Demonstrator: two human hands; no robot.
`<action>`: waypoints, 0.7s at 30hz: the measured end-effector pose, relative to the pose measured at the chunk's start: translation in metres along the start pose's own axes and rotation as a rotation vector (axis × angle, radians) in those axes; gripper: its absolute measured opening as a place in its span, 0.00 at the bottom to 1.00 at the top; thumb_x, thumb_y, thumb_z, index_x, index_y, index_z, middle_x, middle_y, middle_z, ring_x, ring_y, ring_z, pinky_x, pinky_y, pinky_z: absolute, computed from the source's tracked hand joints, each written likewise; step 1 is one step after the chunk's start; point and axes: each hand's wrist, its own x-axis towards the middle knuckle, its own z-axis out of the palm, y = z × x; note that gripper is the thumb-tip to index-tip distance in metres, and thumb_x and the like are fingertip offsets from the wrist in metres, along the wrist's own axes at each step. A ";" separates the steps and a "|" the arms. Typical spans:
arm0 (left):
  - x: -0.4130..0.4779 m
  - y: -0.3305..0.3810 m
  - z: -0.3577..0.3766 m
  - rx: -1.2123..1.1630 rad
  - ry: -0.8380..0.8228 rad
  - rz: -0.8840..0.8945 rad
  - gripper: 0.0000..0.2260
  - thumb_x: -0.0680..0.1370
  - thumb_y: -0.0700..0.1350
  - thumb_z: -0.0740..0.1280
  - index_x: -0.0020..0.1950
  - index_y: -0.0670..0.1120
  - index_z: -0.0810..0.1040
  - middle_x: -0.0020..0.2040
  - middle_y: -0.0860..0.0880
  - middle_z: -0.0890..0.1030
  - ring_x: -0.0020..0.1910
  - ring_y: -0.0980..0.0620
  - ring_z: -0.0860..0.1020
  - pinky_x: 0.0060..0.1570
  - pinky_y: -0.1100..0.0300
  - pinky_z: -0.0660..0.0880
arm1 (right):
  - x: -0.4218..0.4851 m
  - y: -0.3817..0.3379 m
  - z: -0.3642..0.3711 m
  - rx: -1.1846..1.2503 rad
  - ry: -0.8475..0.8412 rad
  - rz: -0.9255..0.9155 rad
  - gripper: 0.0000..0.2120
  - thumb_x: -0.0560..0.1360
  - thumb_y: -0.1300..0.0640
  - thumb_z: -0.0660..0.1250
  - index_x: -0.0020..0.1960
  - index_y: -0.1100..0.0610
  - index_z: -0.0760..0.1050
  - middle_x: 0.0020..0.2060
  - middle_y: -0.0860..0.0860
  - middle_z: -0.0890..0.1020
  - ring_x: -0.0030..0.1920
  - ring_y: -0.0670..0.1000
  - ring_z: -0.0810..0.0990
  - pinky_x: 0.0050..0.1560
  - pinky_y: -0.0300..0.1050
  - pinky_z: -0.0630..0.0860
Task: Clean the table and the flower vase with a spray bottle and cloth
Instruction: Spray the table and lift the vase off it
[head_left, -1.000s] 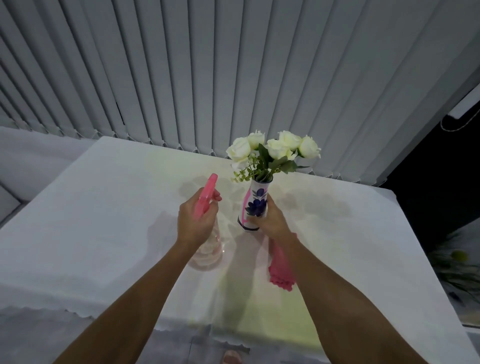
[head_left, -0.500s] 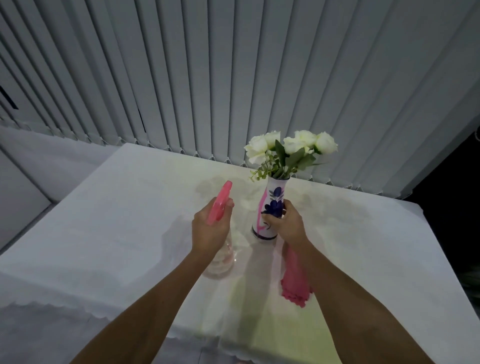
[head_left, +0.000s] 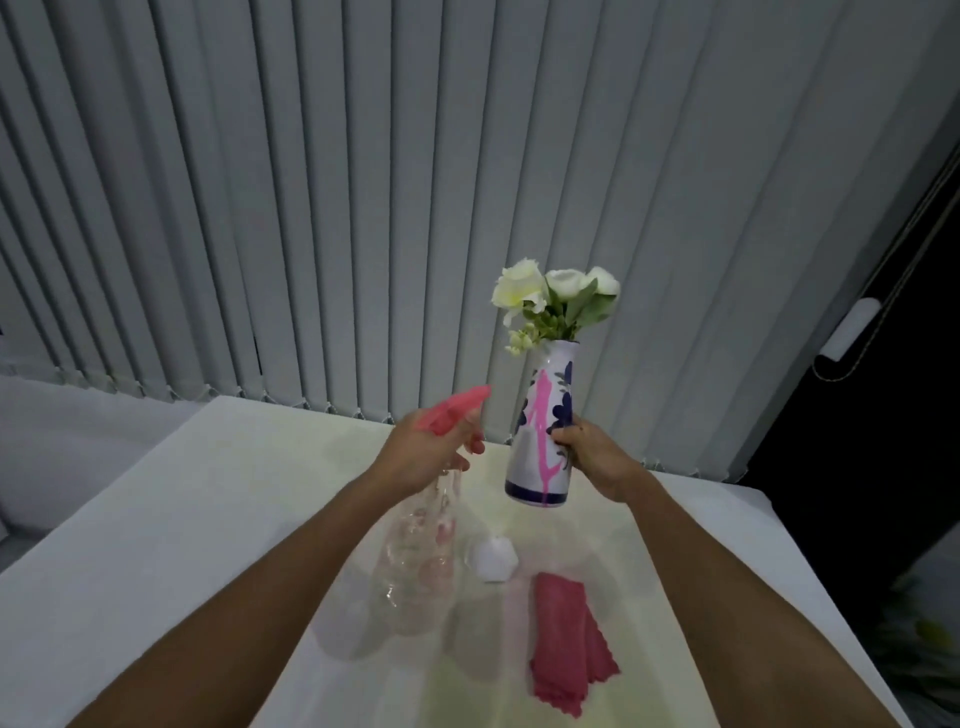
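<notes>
My right hand (head_left: 597, 457) grips a white vase (head_left: 540, 447) with blue and pink markings and holds it upright above the white table (head_left: 156, 519). White roses (head_left: 556, 291) stand in it. My left hand (head_left: 426, 457) holds a clear spray bottle (head_left: 415, 551) by its pink trigger head (head_left: 457, 410), lifted off the table, nozzle turned toward the vase. A folded pink cloth (head_left: 566, 639) lies on the table below the vase, near my right forearm.
A small white faceted object (head_left: 492, 558) sits on the table between the bottle and the cloth. Grey vertical blinds (head_left: 415, 182) hang behind the table's far edge. A dark opening (head_left: 857, 415) lies at the right, with a plant (head_left: 924, 639) low beside the table.
The vase has risen off the table in my right hand and the bottle has lifted in my left. The cloth, earlier hanging under my right hand, now lies on the table.
</notes>
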 end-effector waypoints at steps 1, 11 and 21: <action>0.003 0.006 -0.001 0.040 -0.035 0.008 0.16 0.80 0.54 0.60 0.67 0.60 0.71 0.42 0.49 0.82 0.38 0.56 0.81 0.35 0.67 0.75 | -0.002 -0.005 -0.002 0.008 0.006 -0.008 0.23 0.67 0.54 0.64 0.61 0.57 0.72 0.52 0.54 0.82 0.51 0.54 0.81 0.51 0.44 0.77; -0.002 0.018 -0.011 0.070 -0.049 0.011 0.17 0.79 0.54 0.61 0.68 0.57 0.72 0.43 0.46 0.83 0.37 0.57 0.81 0.34 0.67 0.75 | -0.013 -0.030 -0.016 0.069 0.051 -0.072 0.08 0.79 0.61 0.58 0.55 0.55 0.74 0.49 0.54 0.82 0.52 0.56 0.78 0.62 0.55 0.72; -0.021 -0.001 -0.018 0.086 0.005 -0.022 0.17 0.79 0.56 0.60 0.67 0.61 0.71 0.43 0.47 0.83 0.36 0.56 0.81 0.35 0.67 0.75 | -0.017 -0.040 -0.014 0.118 0.115 -0.089 0.05 0.79 0.58 0.60 0.53 0.54 0.74 0.49 0.55 0.81 0.52 0.57 0.79 0.61 0.54 0.75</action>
